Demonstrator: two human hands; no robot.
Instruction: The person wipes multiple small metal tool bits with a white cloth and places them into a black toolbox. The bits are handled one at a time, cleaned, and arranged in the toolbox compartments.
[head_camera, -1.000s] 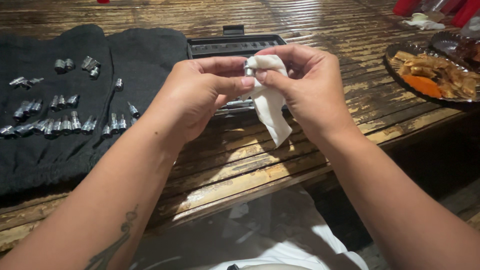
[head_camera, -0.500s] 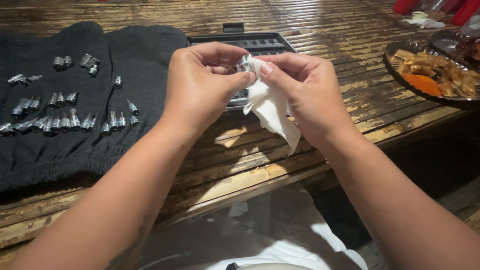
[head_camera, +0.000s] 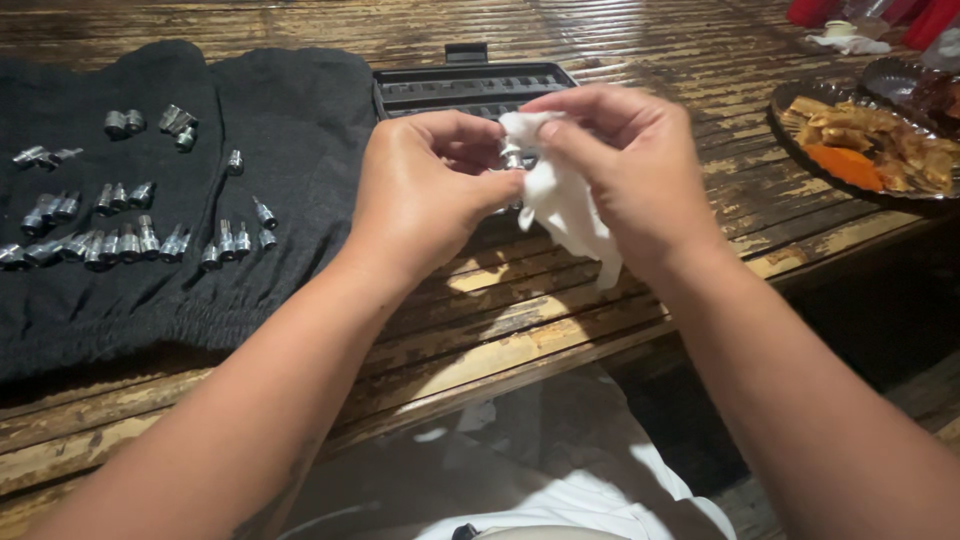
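Both hands meet just in front of the black tool case (head_camera: 470, 85) on the wooden table (head_camera: 560, 330). The left hand (head_camera: 425, 200) pinches a small metal socket (head_camera: 512, 155) between thumb and fingers, and the right hand (head_camera: 625, 170) grips a white cloth (head_camera: 565, 205) pressed around that socket, its loose end hanging down. This looks like the wiping step for one piece. A sensible next move would call for turning the socket inside the cloth while keeping a firm pinch. Left of the case, more sockets (head_camera: 130, 240) lie in rows on a black cloth (head_camera: 290, 130); right of it sits a tray of food (head_camera: 860, 150).
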